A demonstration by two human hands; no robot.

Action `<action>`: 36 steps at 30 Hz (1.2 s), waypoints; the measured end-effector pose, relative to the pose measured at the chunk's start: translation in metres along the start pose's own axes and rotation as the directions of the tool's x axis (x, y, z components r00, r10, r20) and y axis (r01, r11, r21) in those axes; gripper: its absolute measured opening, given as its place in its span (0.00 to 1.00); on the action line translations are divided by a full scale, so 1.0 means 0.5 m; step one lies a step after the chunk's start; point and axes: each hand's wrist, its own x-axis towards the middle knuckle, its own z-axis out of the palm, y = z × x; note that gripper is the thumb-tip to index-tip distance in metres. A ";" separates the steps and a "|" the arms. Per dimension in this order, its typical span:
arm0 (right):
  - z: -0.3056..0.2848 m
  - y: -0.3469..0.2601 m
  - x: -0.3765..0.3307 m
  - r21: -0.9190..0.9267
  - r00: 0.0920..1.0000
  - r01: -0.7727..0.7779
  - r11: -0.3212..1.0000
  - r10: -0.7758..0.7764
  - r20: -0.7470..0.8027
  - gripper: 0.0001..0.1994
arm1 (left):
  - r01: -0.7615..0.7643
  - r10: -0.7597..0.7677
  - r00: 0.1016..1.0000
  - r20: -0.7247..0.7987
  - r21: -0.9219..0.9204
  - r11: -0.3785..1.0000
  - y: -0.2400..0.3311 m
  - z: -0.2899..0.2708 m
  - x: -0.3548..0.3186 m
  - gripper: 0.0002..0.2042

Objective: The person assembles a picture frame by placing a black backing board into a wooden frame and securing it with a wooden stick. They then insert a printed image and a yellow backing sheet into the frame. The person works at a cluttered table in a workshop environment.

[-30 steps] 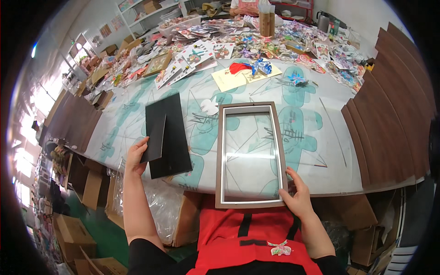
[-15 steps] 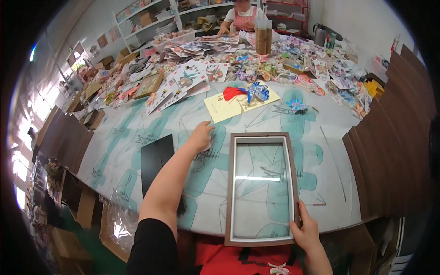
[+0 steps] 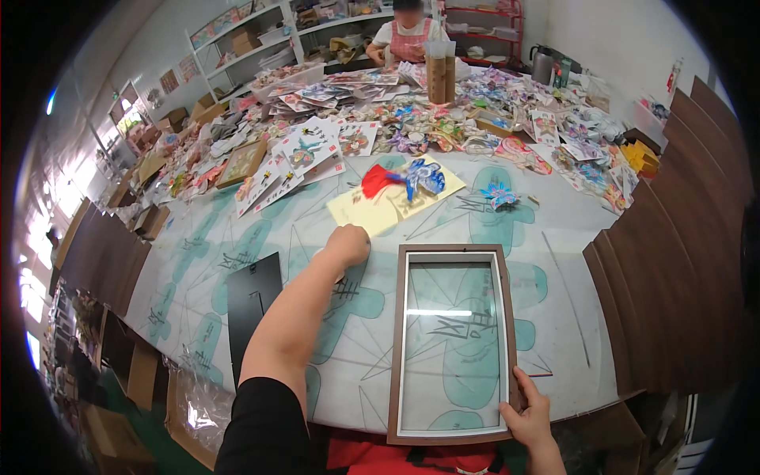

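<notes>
My right hand (image 3: 529,412) grips the lower right side of a brown picture frame (image 3: 402,340) with a white inner border and a clear pane, thumb on its front edge. The frame lies at the near edge of the table. Farther off, my left hand (image 3: 348,245) is closed at the near left edge of a pale yellow card (image 3: 358,212); its fingertips are hidden. On that card lie a red fan-shaped piece (image 3: 378,182) and a blue ornate cutout figure (image 3: 423,179). Partly behind my left forearm rests a black backing board (image 3: 252,297).
A printed sheet covers the table (image 3: 554,348). A blue flower cutout (image 3: 499,196) lies right of the card. Illustrated white cards (image 3: 305,150) and heaps of paper cutouts fill the far side, where a person (image 3: 408,39) sits. Stacked brown frames (image 3: 673,261) stand at the right.
The view has shifted a little. My left hand has closed at the card's edge, and the card with its pieces has slid slightly nearer and left. My right hand still holds the frame.
</notes>
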 end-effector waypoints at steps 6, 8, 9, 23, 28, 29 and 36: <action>0.003 0.008 0.003 0.059 0.999 0.039 0.997 -0.039 -0.002 0.30 | 0.136 -0.180 0.912 -0.368 -0.144 0.980 -0.036 0.009 0.014 0.29; 0.002 0.009 0.001 0.089 0.999 0.030 0.996 -0.029 -0.013 0.30 | 0.319 -0.368 0.817 -0.443 -0.183 0.930 -0.064 0.016 0.025 0.35; 0.002 0.013 -0.002 0.104 1.000 0.022 0.994 -0.021 -0.011 0.30 | 0.379 -0.417 0.845 -0.334 -0.176 0.909 -0.070 0.013 0.036 0.35; -0.004 0.023 -0.001 -0.004 0.994 0.104 0.995 -0.104 -0.020 0.29 | -0.646 -0.307 0.461 -0.832 -0.552 0.526 -0.121 -0.042 -0.183 0.08; -0.019 -0.080 0.043 -0.188 0.938 0.299 0.935 -0.325 -0.122 0.26 | -0.820 -0.377 0.374 -0.847 -0.492 0.292 -0.067 -0.056 -0.363 0.09; -0.008 -0.120 0.055 -0.151 0.901 0.399 0.904 -0.418 -0.117 0.26 | -0.823 -0.397 0.388 -0.832 -0.507 0.258 -0.051 -0.052 -0.400 0.09; 0.153 -0.332 0.062 0.588 0.894 0.346 0.731 -0.448 0.030 0.24 | -0.786 -0.370 0.563 -0.739 -0.617 0.033 0.044 0.040 -0.599 0.08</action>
